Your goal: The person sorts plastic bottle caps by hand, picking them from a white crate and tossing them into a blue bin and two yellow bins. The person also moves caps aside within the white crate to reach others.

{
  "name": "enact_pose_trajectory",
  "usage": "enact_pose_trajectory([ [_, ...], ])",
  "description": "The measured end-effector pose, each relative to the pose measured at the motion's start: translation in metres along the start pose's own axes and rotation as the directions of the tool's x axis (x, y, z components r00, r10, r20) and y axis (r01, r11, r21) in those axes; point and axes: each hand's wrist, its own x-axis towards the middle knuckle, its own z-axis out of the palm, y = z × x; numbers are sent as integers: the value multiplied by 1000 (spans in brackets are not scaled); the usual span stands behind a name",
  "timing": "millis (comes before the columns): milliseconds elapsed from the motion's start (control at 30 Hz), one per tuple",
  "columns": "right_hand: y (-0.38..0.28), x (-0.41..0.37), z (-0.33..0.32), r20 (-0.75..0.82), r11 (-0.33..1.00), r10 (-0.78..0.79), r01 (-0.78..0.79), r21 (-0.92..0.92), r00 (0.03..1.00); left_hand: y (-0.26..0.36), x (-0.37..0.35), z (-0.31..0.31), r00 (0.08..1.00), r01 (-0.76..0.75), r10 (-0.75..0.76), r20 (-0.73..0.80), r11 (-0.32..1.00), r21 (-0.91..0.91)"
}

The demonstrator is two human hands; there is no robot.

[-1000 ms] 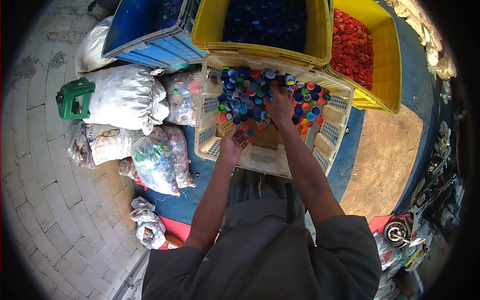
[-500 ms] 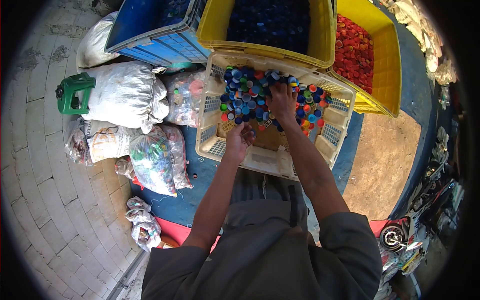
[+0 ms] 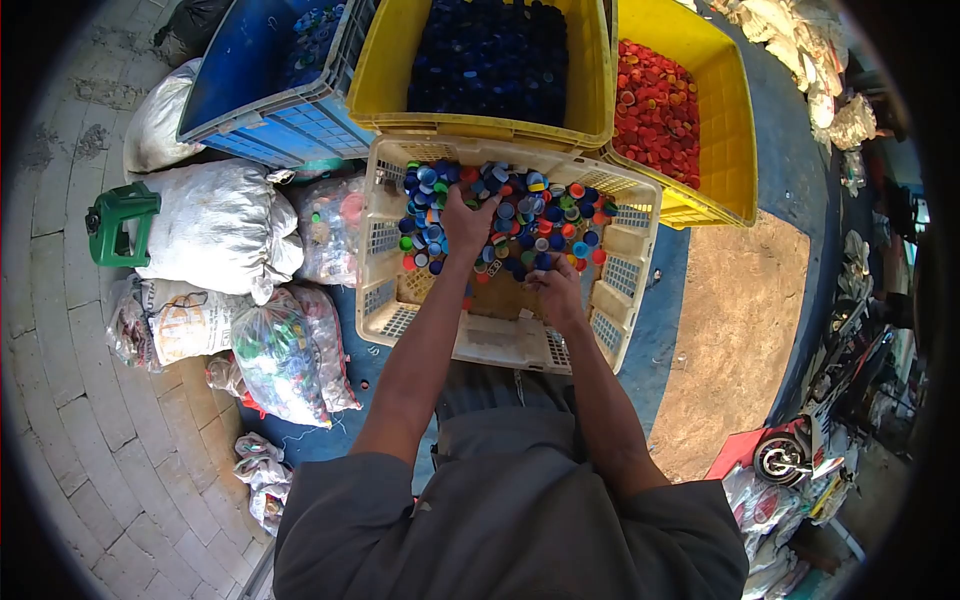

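Over the basket: my left hand spread on mixed caps; right hand curled, grip unclear.
Done, I judge: blue-cap crate, red-cap crate well filled.
Left: most mixed caps.

Bright daylight, fisheye warping (dark corners)

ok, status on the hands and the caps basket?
Left hand down on multicoloured plastic bottle caps in cream perforated plastic basket. Right hand at pile's near edge, grip unclear. Nothing blocking either hand.
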Motion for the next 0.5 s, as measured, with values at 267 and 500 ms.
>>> enact_pose_trajectory([
  [267, -7, -24, -10, 69, 943, 50, -70, 325, 996, 10, 19, 24, 999, 35, -31, -21, 966, 257],
  [500, -2, -15, -10, -48, 971, 93, -80, 227, 995, -7, 5, 19, 999, -43, 45, -5, 990, 131],
])
